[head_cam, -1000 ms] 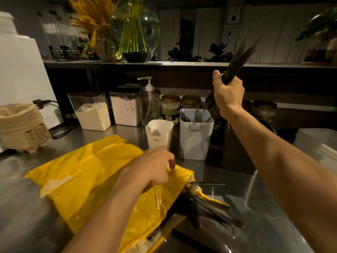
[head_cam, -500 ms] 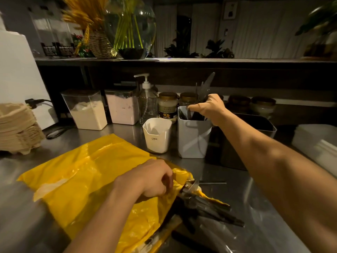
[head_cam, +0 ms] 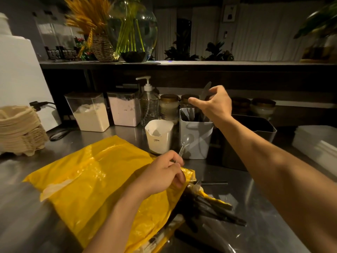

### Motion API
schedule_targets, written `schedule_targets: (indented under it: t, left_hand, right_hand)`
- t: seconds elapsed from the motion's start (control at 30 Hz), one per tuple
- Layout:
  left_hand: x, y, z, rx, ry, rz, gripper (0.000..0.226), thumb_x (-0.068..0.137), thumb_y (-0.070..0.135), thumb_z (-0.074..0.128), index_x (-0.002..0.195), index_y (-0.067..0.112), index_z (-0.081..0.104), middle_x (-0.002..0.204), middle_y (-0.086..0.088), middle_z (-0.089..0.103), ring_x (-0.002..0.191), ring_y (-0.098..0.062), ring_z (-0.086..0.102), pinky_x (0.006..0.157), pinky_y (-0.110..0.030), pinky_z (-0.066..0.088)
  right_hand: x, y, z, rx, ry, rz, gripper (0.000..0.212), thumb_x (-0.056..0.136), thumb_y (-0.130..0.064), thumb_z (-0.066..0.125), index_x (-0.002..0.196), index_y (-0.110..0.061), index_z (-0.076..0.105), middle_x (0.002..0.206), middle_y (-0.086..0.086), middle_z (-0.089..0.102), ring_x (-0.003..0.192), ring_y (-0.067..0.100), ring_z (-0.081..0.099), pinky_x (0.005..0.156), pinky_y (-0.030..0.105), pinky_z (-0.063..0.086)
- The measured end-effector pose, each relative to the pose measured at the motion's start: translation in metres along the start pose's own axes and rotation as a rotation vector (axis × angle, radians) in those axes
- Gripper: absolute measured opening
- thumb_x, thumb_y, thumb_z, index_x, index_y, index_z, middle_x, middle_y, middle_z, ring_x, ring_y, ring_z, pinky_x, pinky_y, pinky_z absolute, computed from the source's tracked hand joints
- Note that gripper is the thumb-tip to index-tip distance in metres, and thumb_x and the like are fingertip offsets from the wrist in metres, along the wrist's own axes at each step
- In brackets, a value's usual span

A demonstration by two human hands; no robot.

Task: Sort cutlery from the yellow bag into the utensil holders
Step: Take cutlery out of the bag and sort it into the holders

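The yellow bag [head_cam: 102, 176] lies flat on the steel counter, its mouth at the right, where dark plastic cutlery [head_cam: 215, 207] spills out. My left hand [head_cam: 160, 172] rests on the bag near the mouth and pinches a clear plastic spoon [head_cam: 187, 141] by its handle, bowl up. My right hand [head_cam: 213, 103] hovers over the grey utensil holder [head_cam: 204, 147] with fingers spread. Dark cutlery stands inside the holder, and a knife tip [head_cam: 206, 89] pokes up behind my fingers. A smaller white holder [head_cam: 159, 141] stands just left of the grey one.
A dark bin [head_cam: 255, 136] sits right of the holders. Behind them stand a pump bottle [head_cam: 148, 105], jars and two clear containers [head_cam: 90, 112] of powder. Stacked egg trays [head_cam: 18, 130] are at the far left, a white stack [head_cam: 317, 141] at the far right.
My right hand brought a bundle of dark cutlery down into the grey holder and opened above it. My left hand lifted a clear spoon from the bag's mouth.
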State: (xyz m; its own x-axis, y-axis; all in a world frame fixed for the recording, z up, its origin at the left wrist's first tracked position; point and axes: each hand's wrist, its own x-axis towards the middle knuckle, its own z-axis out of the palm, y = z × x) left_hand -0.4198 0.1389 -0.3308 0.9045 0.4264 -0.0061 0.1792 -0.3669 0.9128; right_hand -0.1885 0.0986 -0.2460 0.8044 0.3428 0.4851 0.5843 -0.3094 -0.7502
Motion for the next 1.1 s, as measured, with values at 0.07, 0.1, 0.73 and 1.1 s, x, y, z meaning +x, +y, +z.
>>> schedule_targets:
  t: [0.07,0.1,0.73,1.1]
  left_hand:
    - [-0.002,0.004,0.004,-0.097,0.037,-0.001,0.016,0.104,0.007,0.043,0.110,0.013,0.057,0.080,-0.008,0.073,0.066,-0.011,0.068,0.054,-0.015,0.047]
    - [-0.003,0.006,0.007,-0.147,0.055,0.001,0.017,0.103,0.005,0.043,0.110,0.012,0.057,0.079,-0.008,0.073,0.064,-0.010,0.066,0.051,-0.013,0.045]
    - [-0.003,0.004,0.020,-0.218,0.129,-0.011,0.019,0.104,0.005,0.039,0.104,0.010,0.057,0.070,-0.003,0.057,0.054,-0.005,0.053,0.047,-0.011,0.039]
    - [-0.009,0.018,0.048,-0.450,0.053,0.061,0.023,0.102,-0.005,0.036,0.096,0.007,0.054,0.065,-0.004,0.046,0.056,-0.011,0.046,0.048,-0.018,0.039]
  right_hand:
    - [-0.004,0.000,-0.005,0.069,0.097,-0.066,0.079,0.073,-0.055,0.085,0.132,-0.015,0.051,0.102,-0.003,0.064,0.093,0.011,0.063,0.089,0.036,0.057]
    - [-0.006,0.000,-0.007,0.086,0.137,-0.101,0.073,0.077,-0.049,0.085,0.131,-0.015,0.050,0.090,-0.009,0.062,0.084,0.008,0.063,0.088,0.036,0.058]
    - [-0.019,0.001,-0.013,-0.298,-0.047,-0.416,0.038,0.102,-0.027,0.056,0.139,-0.018,0.056,0.141,0.008,0.053,0.132,0.026,0.046,0.103,0.048,0.048]
    - [-0.145,0.019,-0.061,0.545,-0.741,0.136,0.032,0.089,-0.035,0.069,0.110,-0.011,0.074,0.087,0.009,0.066,0.068,0.015,0.055,0.051,0.022,0.036]
